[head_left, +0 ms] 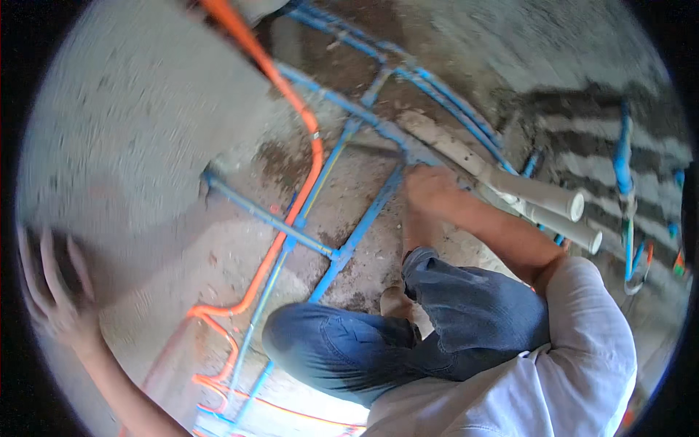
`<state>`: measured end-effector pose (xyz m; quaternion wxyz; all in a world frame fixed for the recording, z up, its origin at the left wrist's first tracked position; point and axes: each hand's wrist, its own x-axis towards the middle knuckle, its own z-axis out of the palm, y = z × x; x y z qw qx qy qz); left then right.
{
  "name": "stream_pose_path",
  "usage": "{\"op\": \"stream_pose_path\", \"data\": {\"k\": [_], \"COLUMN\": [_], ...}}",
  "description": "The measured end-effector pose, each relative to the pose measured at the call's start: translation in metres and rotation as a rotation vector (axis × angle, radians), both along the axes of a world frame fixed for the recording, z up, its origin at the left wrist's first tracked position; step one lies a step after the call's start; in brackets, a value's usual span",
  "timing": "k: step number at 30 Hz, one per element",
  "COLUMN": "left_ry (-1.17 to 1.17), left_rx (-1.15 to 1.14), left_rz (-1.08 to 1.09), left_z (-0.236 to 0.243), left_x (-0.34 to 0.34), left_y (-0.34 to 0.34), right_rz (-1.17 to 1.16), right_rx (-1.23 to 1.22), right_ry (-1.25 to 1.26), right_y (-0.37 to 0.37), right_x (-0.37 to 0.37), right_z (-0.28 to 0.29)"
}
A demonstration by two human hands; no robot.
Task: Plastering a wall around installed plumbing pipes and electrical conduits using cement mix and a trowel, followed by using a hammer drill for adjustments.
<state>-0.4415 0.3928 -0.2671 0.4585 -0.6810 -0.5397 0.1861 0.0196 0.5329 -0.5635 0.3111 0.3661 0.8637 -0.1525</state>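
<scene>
At the far left, my left hand (pixel 62 306) is raised by the grey plastered wall (pixel 131 146), its fingers spread and holding nothing. Whether the palm touches the wall, I cannot tell. My right hand (pixel 435 191) reaches down past my right knee to a joint of the blue pipes (pixel 419 151) near the floor. Its fingers are curled closed and slightly blurred, and what lies in them is hidden. A blue pipe branch (pixel 368 217) slants down and left from beside that hand. Just left of the joint shows a dark, narrow strip (pixel 371 151).
An orange conduit (pixel 314 156) runs down the wall and across the blue pipes. White drain pipes (pixel 542 193) lie right of my right hand. A grooved wall (pixel 593 142) with an upright blue pipe (pixel 623 156) stands at the right. My bent knees (pixel 328 342) are close to the pipes.
</scene>
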Motion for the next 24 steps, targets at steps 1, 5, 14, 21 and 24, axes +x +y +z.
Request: {"op": "stream_pose_path", "data": {"k": [1, 5, 14, 21, 24], "left_ry": [-0.018, 0.025, 0.023, 0.055, 0.088], "left_rx": [0.011, 0.051, 0.066, 0.046, 0.044], "left_rz": [-0.008, -0.005, -0.077, -0.022, -0.022], "left_z": [0.000, 0.005, 0.002, 0.007, 0.010], "left_x": [0.000, 0.013, 0.025, 0.054, 0.061], "left_y": [0.001, -0.001, 0.009, 0.015, 0.016], "right_rz": [-0.042, -0.295, -1.563, -1.074, -1.109], "right_rx": [-0.047, -0.070, -0.630, -0.221, -0.259], "right_ry": [0.104, 0.368, 0.958, 0.642, 0.809], "right_y": [-0.006, -0.021, 0.009, -0.041, -0.064], "right_x": [0.005, 0.007, 0.062, 0.095, 0.111], "right_z": [-0.005, 0.015, 0.005, -0.018, -0.002]}}
